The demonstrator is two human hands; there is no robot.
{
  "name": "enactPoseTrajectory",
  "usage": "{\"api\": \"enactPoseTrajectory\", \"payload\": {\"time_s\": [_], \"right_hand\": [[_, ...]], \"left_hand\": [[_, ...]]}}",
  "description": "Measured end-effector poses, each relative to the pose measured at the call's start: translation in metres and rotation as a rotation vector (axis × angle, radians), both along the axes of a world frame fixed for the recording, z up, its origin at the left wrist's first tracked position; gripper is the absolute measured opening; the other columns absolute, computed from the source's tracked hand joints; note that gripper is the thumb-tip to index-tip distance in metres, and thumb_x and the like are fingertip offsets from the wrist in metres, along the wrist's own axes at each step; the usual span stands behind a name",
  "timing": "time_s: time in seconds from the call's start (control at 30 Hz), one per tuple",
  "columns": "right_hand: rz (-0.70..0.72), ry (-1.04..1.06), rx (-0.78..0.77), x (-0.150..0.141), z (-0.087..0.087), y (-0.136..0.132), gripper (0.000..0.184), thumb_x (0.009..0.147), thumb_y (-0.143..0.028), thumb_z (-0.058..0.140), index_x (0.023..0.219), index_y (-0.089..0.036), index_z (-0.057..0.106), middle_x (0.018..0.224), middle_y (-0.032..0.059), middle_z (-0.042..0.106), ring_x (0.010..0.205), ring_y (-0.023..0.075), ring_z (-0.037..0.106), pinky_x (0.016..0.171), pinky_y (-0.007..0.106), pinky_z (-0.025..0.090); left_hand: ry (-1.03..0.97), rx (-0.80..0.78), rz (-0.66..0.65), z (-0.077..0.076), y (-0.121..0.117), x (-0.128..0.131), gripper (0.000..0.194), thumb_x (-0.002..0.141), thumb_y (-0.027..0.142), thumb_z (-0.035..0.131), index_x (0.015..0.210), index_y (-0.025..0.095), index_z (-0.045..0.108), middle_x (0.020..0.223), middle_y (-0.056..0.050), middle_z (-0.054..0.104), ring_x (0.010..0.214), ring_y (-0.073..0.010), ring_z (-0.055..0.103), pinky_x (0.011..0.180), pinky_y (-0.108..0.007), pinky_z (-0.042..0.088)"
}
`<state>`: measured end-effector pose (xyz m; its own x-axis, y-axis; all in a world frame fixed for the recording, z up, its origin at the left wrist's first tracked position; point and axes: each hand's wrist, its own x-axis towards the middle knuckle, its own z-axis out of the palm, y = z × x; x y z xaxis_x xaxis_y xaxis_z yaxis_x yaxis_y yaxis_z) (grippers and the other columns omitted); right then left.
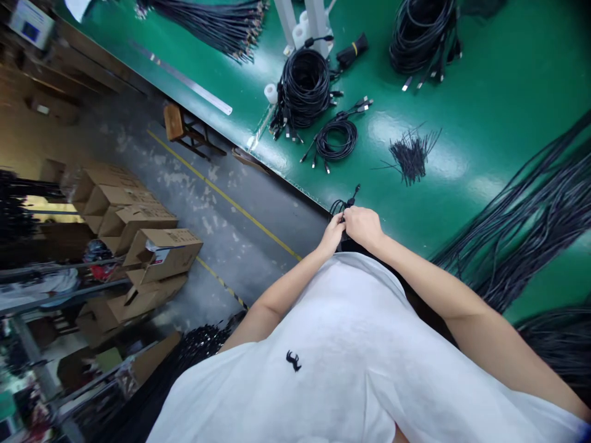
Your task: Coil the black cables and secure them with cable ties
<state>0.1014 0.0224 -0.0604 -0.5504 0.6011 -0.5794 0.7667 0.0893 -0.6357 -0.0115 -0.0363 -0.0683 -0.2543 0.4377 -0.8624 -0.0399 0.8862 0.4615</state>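
Fingers of my left hand [330,237] and right hand [364,226] are closing together on a small coiled black cable [338,208], with its plug [354,195] standing out just beyond the fingertips. The knuckles are hiding the exact contact, so I cannot tell how firmly each hand is gripping. I am holding the coil at the near edge of a green worktop [466,147], with a grey concrete floor [221,246] showing to the left of the fingers. Beyond the fingers, a smaller cable coil [336,138] and a larger cable coil [303,86] are lying on the worktop, while a long hank of loose black cables [521,215] is spreading out to the right. I am weighing two risks: a loose pinch could let the coil slip over the edge to the floor, and a sideways pull could snag its trailing end in the hank near my right forearm [429,277], tangling both.
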Motion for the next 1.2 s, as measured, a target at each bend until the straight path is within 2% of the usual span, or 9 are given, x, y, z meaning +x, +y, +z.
{"api": "enactPoseTrajectory", "payload": {"time_s": [0.17,0.3,0.47,0.6,0.67,0.77,0.83,1.0,1.2], "right_hand": [[-0.544,0.128,-0.330,0.014,-0.009,-0.003,0.032,0.091,-0.031,0.042,0.068,-0.018,0.060,0.070,0.0033,0.064,0.065,0.0147,0.051,0.058,0.027,0.027],[-0.580,0.305,-0.510,0.024,-0.014,-0.001,0.031,0.086,-0.030,0.047,0.060,-0.018,0.059,0.061,-0.0003,0.060,0.062,0.0127,0.051,0.059,0.025,0.030],[-0.445,0.481,-0.404,0.052,-0.008,0.012,0.031,0.089,-0.033,0.047,0.066,-0.019,0.062,0.072,0.0018,0.065,0.070,0.0143,0.056,0.067,0.026,0.037],[-0.853,0.410,-0.132,0.079,-0.020,0.011,0.031,0.079,-0.046,0.066,0.094,-0.020,0.064,0.099,0.0073,0.063,0.091,0.0203,0.058,0.084,0.034,0.044],[-0.989,0.469,-0.336,0.083,-0.036,0.006,0.052,0.066,-0.048,0.078,0.107,-0.021,0.060,0.105,0.0075,0.061,0.093,0.0213,0.058,0.083,0.036,0.048],[-1.165,0.645,-0.902,0.076,-0.056,-0.006,0.051,0.064,-0.053,0.078,0.098,-0.022,0.055,0.075,-0.0020,0.054,0.062,0.0121,0.051,0.058,0.027,0.047],[-1.336,0.686,-1.075,0.068,-0.064,-0.013,0.049,0.063,-0.053,0.080,0.089,-0.021,0.053,0.061,-0.0086,0.040,0.047,0.0056,0.034,0.044,0.020,0.035],[-1.500,0.712,-1.033,0.049,-0.075,0.011,0.049,0.059,-0.050,0.085,0.084,-0.018,0.058,0.056,-0.0111,0.029,0.045,0.0022,0.024,0.039,0.015,0.027],[-1.513,0.789,-0.667,0.011,-0.134,0.126,0.040,0.070,-0.052,0.078,0.084,-0.020,0.057,0.061,-0.0072,0.037,0.051,0.0056,0.038,0.043,0.016,0.039]], "left_hand": [[0.089,0.127,0.141,0.004,0.007,0.016,0.017,0.089,0.030,0.061,0.103,0.020,0.062,0.095,0.001,0.063,0.095,-0.0120,0.059,0.092,-0.024,0.042],[-0.060,0.037,0.260,0.016,0.016,0.026,0.015,0.088,0.032,0.065,0.088,0.018,0.060,0.073,0.005,0.055,0.070,-0.0081,0.052,0.075,-0.020,0.042],[-0.277,-0.028,0.441,0.033,0.033,0.024,0.016,0.092,0.031,0.062,0.086,0.016,0.060,0.064,0.005,0.046,0.059,-0.0066,0.047,0.064,-0.020,0.042],[-0.404,-0.072,0.596,0.038,0.047,0.021,0.021,0.097,0.031,0.052,0.088,0.015,0.062,0.061,0.007,0.035,0.052,-0.0046,0.038,0.066,-0.021,0.044],[-0.423,-0.082,0.624,0.036,0.051,0.019,0.025,0.099,0.031,0.048,0.086,0.015,0.062,0.059,0.007,0.031,0.049,-0.0043,0.035,0.063,-0.020,0.043],[-0.409,-0.097,0.504,0.025,0.051,0.013,0.025,0.099,0.032,0.048,0.087,0.015,0.062,0.058,0.007,0.034,0.049,-0.0043,0.037,0.062,-0.021,0.044],[-0.342,-0.143,0.317,0.015,0.050,0.008,0.017,0.096,0.027,0.052,0.091,0.013,0.062,0.062,0.005,0.046,0.054,-0.0052,0.046,0.065,-0.022,0.045],[-0.134,-0.045,0.065,-0.016,0.078,-0.003,0.014,0.096,0.016,0.047,0.093,0.013,0.060,0.066,0.005,0.050,0.056,-0.0056,0.049,0.061,-0.021,0.044],[-0.043,0.192,-0.157,-0.072,0.195,-0.037,0.024,0.097,0.023,0.047,0.117,0.018,0.058,0.088,0.000,0.060,0.071,-0.0080,0.058,0.072,-0.023,0.049]]}}
